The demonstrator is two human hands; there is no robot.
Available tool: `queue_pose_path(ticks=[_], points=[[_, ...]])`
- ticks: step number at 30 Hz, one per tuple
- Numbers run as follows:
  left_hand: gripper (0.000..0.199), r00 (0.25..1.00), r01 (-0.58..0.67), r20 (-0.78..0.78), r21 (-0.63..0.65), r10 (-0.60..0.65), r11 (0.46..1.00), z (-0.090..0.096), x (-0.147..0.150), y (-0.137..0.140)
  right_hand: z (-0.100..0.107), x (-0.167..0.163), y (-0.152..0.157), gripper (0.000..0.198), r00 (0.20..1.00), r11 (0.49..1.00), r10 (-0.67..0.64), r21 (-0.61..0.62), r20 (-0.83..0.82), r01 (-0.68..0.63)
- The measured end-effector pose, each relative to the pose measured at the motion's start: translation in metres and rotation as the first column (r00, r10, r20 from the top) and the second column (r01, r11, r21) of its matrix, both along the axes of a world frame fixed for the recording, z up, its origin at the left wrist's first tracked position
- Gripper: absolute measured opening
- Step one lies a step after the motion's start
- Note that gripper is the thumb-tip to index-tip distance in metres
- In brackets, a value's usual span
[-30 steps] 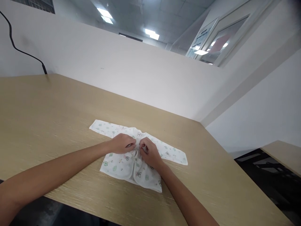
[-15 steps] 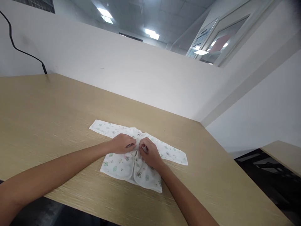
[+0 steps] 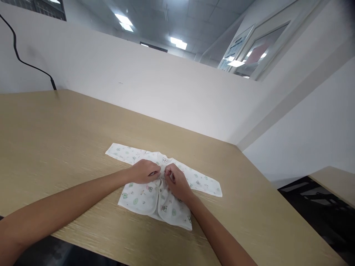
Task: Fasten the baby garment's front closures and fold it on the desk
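Observation:
A small white baby shirt (image 3: 140, 197) with green and brown prints lies spread on the table, both sleeves stretched out sideways. Its front is parted at the lower hem, and a label shows inside the neckline. My left hand (image 3: 145, 171) is closed in a pinch at the left edge of the front opening, just below the collar. Opposite it, my right hand (image 3: 176, 180) pinches the right edge, fingers curled. A narrow gap separates the fingertips. Any fastener between them is hidden by the fingers.
The shirt rests on a wood-grain table (image 3: 83, 129). A white partition (image 3: 155, 88) rises along the back edge, and a black cable (image 3: 33, 67) hangs at the far left. Off the right edge stands another table (image 3: 332, 181) with dark space beneath.
Both hands stay at the same spot on the shirt front, with barely any finger movement. The whole view has shifted slightly, so the table and shirt sit a little lower.

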State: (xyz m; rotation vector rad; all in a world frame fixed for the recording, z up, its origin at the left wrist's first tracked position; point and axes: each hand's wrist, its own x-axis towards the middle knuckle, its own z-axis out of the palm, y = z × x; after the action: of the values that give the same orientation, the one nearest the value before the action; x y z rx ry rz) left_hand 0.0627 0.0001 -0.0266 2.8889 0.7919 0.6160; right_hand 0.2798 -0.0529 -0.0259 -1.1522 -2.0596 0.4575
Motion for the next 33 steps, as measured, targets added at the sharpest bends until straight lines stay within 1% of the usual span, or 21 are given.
queue_pose_path(ticks=[6, 12, 16, 23, 29, 33], points=[[0.027, 1.0, -0.002, -0.016, 0.022, 0.002, 1.0, 0.0005, -0.0005, -0.0009, -0.0006, -0.0003, 0.0002, 0.01, 1.0, 1.0, 0.0, 0.016, 0.006, -0.001], [0.026, 1.0, 0.001, -0.008, 0.011, -0.001, 1.0, -0.001, 0.0001, 0.0002, 0.0014, -0.0005, -0.0008, 0.01, 1.0, 1.0, 0.008, -0.005, -0.018, -0.008], [0.025, 1.0, 0.004, -0.002, 0.022, -0.004, 1.0, -0.0016, 0.0003, 0.0006, 0.0018, -0.0007, -0.001, 0.01, 1.0, 1.0, 0.021, 0.005, -0.022, -0.02], [0.024, 1.0, 0.0, -0.023, 0.039, 0.001, 0.999, 0.0005, 0.0001, -0.0013, -0.0011, -0.0006, 0.0005, 0.012, 1.0, 1.0, 0.0, 0.022, 0.001, 0.0], [0.025, 0.999, -0.005, -0.046, 0.042, 0.007, 0.999, 0.0005, 0.0002, -0.0005, -0.0067, 0.0029, 0.0028, 0.026, 1.0, 0.999, -0.013, 0.042, 0.027, 0.012], [0.025, 0.999, -0.004, -0.043, 0.046, 0.006, 0.999, 0.0002, 0.0, -0.0002, -0.0061, 0.0037, 0.0021, 0.027, 1.0, 0.999, 0.007, 0.033, 0.021, -0.008]])
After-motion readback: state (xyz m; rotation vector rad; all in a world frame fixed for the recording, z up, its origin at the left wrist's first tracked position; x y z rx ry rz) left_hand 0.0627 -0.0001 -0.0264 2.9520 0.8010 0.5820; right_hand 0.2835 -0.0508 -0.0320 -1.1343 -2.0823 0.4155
